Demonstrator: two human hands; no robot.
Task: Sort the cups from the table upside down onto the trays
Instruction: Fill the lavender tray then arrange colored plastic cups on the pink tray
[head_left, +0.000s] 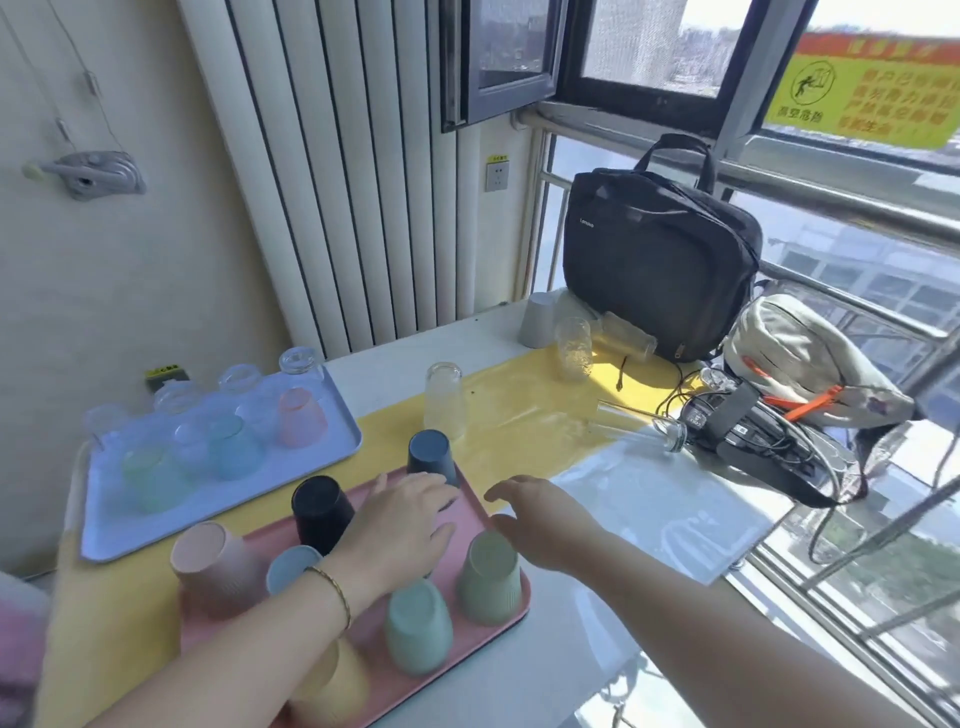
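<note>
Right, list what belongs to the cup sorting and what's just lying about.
Job: pink tray, blue tray, upturned cups on them, grey cup, standing glasses, tipped glasses.
Lying about: black laptop bag, grey pouch, tangle of cables.

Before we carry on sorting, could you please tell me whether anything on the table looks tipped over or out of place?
Two clear glasses lie on their sides instead of standing: the near glass beside the tangle of cables at the yellow mat's right edge, and the far glass in front of the black laptop bag.
</note>
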